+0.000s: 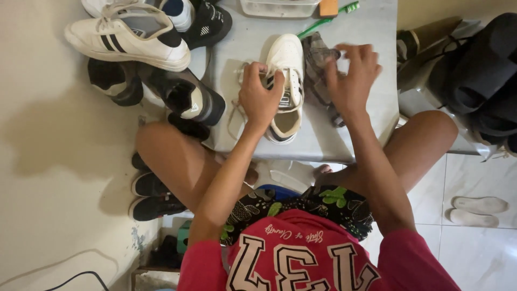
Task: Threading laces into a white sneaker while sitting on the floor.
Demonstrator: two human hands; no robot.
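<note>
Gripping the white low-top leather sneaker (285, 86) on the grey metal table (371, 102)
Your left hand (260, 97) is closed on its laced side; toe points away from you. Your right hand (351, 81), fingers curled on the grey crumpled cloth (318, 67), sits just beside it.

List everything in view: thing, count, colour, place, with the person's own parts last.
White sneaker: one, white, middle of the table.
Cloth: one, grey-brown, right of the sneaker.
Table: one, grey, centre.
Toothbrush: one, green, top of the table.
Plastic container: one, clear, top edge.
Striped sneaker: one, white with black stripes, upper left.
Black shoes: several, black, left of the table.
Insoles: two, white, floor at right.
Left hand: on the white sneaker's laces.
Right hand: fingers on the cloth.
</note>
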